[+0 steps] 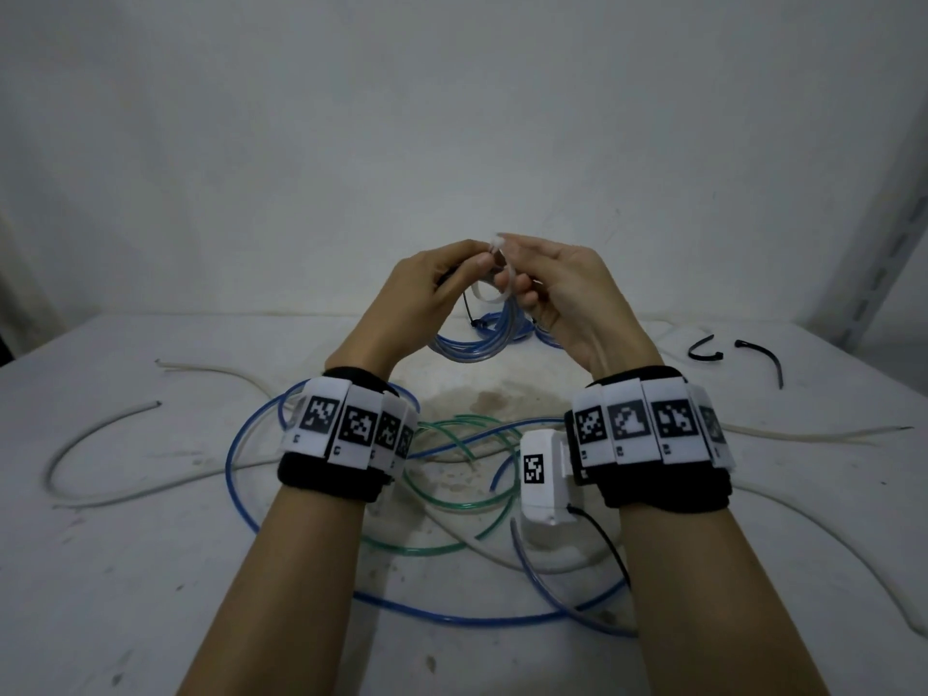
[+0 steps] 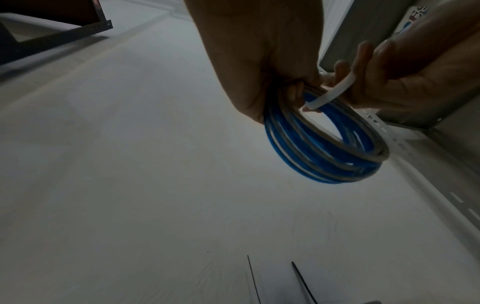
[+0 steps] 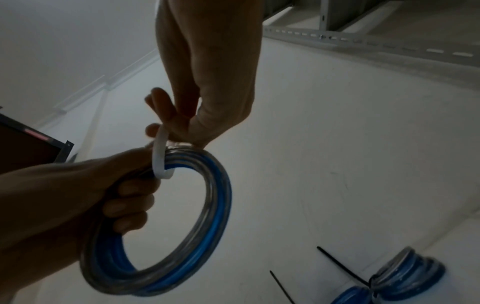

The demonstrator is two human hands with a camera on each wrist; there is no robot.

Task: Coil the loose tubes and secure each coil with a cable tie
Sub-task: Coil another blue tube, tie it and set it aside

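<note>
1. Tubes lie loose on the table (image 1: 125,570) nearest the person: one green tube (image 1: 454,502), looped; blue tube (image 1: 241,447) in long curves, perhaps two lengths, though the tangle hides the count; at least two white tubes (image 1: 85,434) trailing to either side.
2. Above them, the held coil (image 3: 182,236), several turns of blue and clear tube, hangs off the table between both hands. It looks light and springy, so I judge the turns will fan apart unless gripped across the whole bundle.
3. Left hand (image 3: 85,197) does just that, fingers curled round the bundle at its top.
4. Right hand (image 3: 207,98) pinches a white tie (image 3: 159,158) looped round the bundle beside the left fingers. The strip looks thin and slick, best taken near its tip.
5. Beyond, two tied coils (image 3: 407,273) rest on the table, a black tie on at least one.
6. Farthest right, two spare black ties (image 1: 705,350) lie apart.
</note>
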